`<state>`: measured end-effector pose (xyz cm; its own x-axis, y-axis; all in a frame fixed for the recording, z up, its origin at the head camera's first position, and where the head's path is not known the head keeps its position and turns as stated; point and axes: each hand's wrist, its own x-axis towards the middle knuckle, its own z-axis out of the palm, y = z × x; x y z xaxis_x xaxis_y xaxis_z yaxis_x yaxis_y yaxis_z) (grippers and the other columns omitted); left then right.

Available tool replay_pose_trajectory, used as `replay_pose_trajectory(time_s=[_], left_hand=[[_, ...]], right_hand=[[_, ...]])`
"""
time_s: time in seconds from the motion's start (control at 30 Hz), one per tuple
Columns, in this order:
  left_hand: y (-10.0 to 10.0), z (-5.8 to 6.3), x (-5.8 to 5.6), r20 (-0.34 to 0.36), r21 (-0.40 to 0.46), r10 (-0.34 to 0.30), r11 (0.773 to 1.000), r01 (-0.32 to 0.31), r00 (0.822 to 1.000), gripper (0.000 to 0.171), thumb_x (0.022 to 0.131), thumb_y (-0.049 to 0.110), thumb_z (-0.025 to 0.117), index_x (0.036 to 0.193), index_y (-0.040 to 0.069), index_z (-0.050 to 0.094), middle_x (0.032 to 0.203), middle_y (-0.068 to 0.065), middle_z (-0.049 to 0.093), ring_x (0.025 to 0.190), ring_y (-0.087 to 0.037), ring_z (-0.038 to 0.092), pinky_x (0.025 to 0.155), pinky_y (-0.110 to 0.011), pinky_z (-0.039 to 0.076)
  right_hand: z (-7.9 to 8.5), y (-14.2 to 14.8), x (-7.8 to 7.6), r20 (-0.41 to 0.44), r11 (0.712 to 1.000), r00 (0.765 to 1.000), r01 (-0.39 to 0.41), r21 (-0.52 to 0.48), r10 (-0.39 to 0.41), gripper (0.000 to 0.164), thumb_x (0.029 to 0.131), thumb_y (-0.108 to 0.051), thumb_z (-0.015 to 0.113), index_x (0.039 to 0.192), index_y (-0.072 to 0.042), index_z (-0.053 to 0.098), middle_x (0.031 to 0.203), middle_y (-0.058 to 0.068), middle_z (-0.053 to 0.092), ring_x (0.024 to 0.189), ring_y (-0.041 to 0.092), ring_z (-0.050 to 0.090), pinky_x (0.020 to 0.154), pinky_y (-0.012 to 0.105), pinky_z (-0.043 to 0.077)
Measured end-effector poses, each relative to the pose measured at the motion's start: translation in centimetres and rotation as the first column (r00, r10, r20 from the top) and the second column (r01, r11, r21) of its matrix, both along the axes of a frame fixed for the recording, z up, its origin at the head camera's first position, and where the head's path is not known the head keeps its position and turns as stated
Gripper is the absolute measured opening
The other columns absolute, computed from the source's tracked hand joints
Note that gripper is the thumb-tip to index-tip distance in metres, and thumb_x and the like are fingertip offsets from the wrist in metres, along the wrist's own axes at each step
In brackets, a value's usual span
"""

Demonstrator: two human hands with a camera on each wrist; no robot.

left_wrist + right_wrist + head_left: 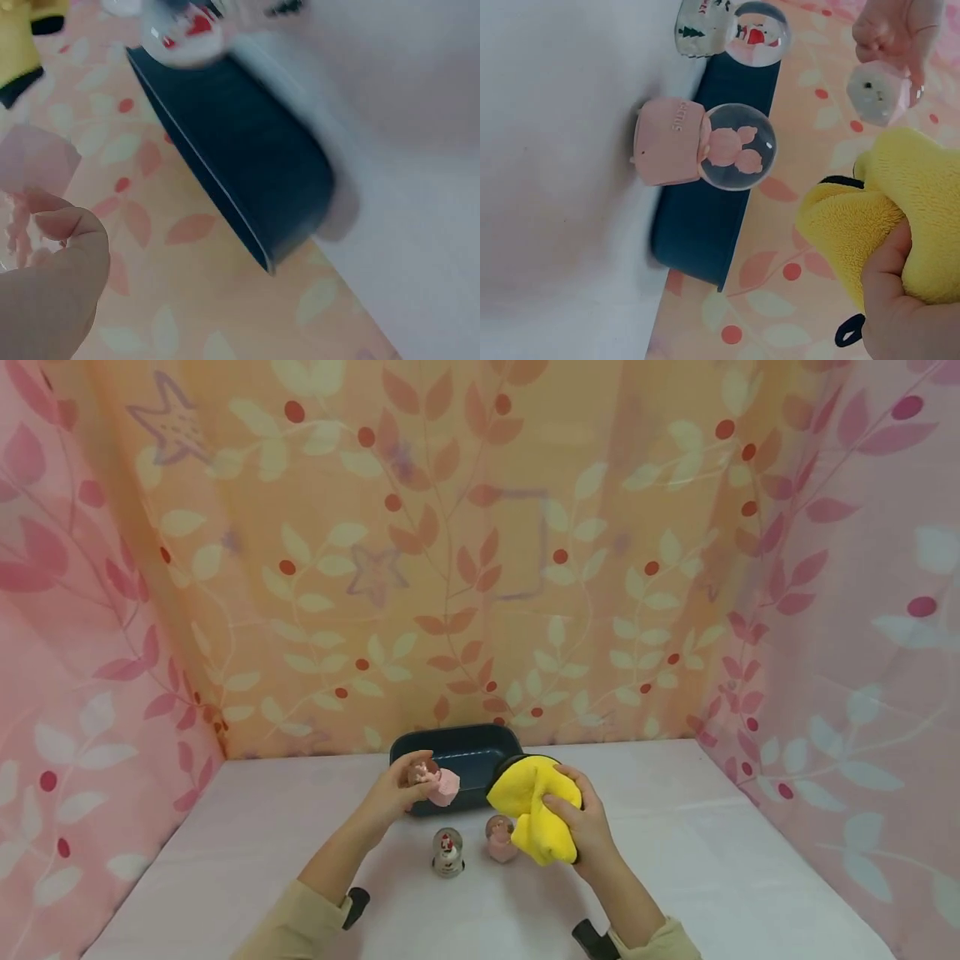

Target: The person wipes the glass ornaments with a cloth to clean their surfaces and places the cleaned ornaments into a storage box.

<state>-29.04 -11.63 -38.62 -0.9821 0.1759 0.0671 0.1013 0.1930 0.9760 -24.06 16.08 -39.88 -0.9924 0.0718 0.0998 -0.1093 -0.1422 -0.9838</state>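
My left hand (393, 793) grips a small snow globe with a pink base (446, 787), tipped on its side above the front of a dark blue bin (480, 760). In the right wrist view the underside of that base (877, 94) faces the camera. My right hand (588, 827) holds a bunched yellow cloth (540, 810) with a dark edge, to the right of the globe and apart from it. On the table below stand two more snow globes: one with a white base (447, 853) and a red figure inside, and a pink one (500, 838) partly overlapped by the cloth.
The blue bin stands at the back of the white table (675, 827), near the patterned curtain (450, 568). Pink patterned curtains (862, 610) flank both sides. Dark wrist straps show at both sleeves (300, 918).
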Motion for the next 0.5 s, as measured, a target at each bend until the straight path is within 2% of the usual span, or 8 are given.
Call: replay_pose_trajectory(time_s=[0.13,0.23,0.37,0.5], left_hand=[[-1.0,-0.2,-1.9,-0.011,-0.055,-0.018,0.998,0.017,1.0,0.056,0.091,0.007,0.067,0.141,0.0,0.043,0.135,-0.021,0.049,0.103,-0.027,0.052,0.082,-0.035,0.047],[-1.6,-0.7,-3.3,-0.028,-0.067,-0.047,0.997,0.045,0.998,0.054,0.09,0.0,0.065,0.138,-0.007,0.041,0.135,-0.026,0.046,0.1,-0.027,0.053,0.087,-0.035,0.049],[-2.1,-1.4,-5.2,-0.081,-0.121,-0.102,0.988,0.092,0.992,0.053,0.086,-0.007,0.066,0.134,-0.011,0.044,0.13,-0.027,0.049,0.09,-0.025,0.051,0.077,-0.032,0.049],[-2.3,-2.4,-7.0,-0.135,-0.221,-0.165,0.966,0.133,0.977,0.054,0.08,-0.01,0.072,0.129,-0.01,0.049,0.12,-0.024,0.057,0.093,-0.024,0.053,0.073,-0.028,0.047]], right_hand=[[-0.5,0.5,-0.1,0.015,0.999,1.0,0.024,0.03,-0.024,0.051,0.091,-0.006,0.061,0.137,-0.008,0.04,0.122,0.013,0.042,0.099,0.026,0.049,0.08,0.034,0.048],[-0.8,1.0,0.0,0.034,0.998,0.998,0.042,0.045,-0.043,0.051,0.091,-0.007,0.061,0.137,-0.009,0.041,0.122,0.013,0.042,0.099,0.026,0.049,0.08,0.035,0.048],[-1.2,1.7,0.1,0.056,0.996,0.996,0.062,0.062,-0.065,0.052,0.091,-0.008,0.062,0.138,-0.009,0.041,0.123,0.013,0.043,0.098,0.025,0.05,0.08,0.034,0.048],[-1.3,2.2,0.1,0.068,0.995,0.995,0.07,0.067,-0.075,0.053,0.091,-0.007,0.062,0.139,-0.009,0.041,0.125,0.014,0.043,0.098,0.025,0.051,0.08,0.034,0.048]])
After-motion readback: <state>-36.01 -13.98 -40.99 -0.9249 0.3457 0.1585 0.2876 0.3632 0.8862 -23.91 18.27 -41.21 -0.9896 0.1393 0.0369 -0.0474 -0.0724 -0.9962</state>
